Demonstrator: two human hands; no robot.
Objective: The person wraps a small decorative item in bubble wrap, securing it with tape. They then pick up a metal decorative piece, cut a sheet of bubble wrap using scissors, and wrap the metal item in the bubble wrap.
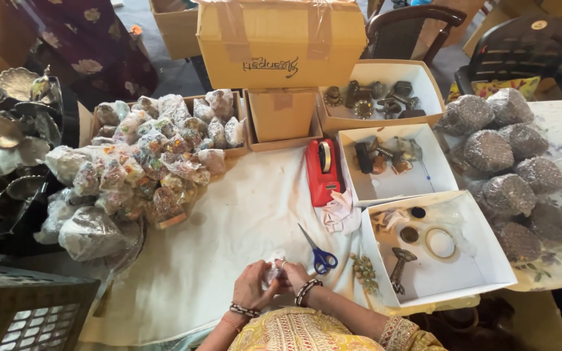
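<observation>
My left hand [253, 285] and my right hand [292, 275] meet near the front edge of the white cloth [229, 221], both closed around a small bundle of white wrap [274, 265]. What lies inside the wrap is hidden. Blue-handled scissors [319, 252] lie just right of my right hand. A small brass piece [363, 270] rests on the cloth beside the nearest white box [489, 273].
A red tape dispenser [323, 170] and crumpled white paper [341, 211] sit mid-table. Plastic-wrapped items [144, 169] pile at left, bubble-wrapped bundles [502, 162] at right. White boxes [437, 175] hold metal pieces. Cardboard boxes [281, 42] stand behind. Metal ware [8, 136] is far left.
</observation>
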